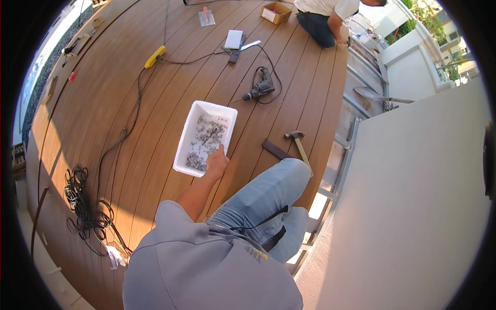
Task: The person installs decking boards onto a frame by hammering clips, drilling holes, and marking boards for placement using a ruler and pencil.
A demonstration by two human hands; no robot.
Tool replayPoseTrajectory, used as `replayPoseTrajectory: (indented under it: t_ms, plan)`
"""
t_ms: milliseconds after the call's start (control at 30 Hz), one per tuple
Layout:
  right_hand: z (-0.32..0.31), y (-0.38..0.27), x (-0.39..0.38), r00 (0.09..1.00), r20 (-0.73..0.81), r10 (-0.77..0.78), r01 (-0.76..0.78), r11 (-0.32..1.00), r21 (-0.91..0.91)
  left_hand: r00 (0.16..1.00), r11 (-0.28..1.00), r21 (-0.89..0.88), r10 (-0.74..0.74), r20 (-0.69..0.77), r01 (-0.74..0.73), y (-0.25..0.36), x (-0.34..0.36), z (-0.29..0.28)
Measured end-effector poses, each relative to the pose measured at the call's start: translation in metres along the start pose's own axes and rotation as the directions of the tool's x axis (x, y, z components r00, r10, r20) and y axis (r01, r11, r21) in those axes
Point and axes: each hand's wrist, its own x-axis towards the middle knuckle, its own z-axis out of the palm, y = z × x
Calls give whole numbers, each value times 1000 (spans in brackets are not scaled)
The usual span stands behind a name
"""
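Note:
A white rectangular tub [184, 135] on the wooden deck holds several small metal fittings [196, 160]. My left hand [217, 164] is on the tub's near right rim, with its fingers curled onto it. My right hand is not in view; my jeans-clad leg and grey top fill the lower middle. Right of the tub lie a dark flat strip [273, 149] and a claw hammer [301, 148] with a yellowish handle. Beyond the tub rests a corded drill [261, 87] with its cable looped round it.
A co-worker [318, 28] kneels at the far right beside a cardboard box [274, 14]. Yellow power strip [155, 57], coiled cables [80, 201] and flat boxes [233, 40] lie on the deck [129, 170]. Exposed metal framing [361, 103] and a wall [408, 201] border the right.

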Motion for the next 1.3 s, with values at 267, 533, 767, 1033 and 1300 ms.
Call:
replayPoseTrajectory:
  t_ms: [267,533,767,1033,1300]
  plan:
    - [-21,3,-28,995,-53,81,-85,994,-66,982,972,-143,-185,30,187,-32,19,1]
    - [-17,8,-56,984,-59,167,-173,976,-128,971,961,-141,-229,63,236,-123,58,12]
    - [-3,-5,-58,967,-135,217,-233,965,-122,995,993,92,66,77,-73,-86,95,37]
    - [9,-35,-80,971,-158,179,-186,982,-25,970,960,160,215,114,-232,-69,110,58]
    - [43,-17,-76,962,-271,-41,-29,968,-249,814,874,120,378,442,-471,-126,170,54]
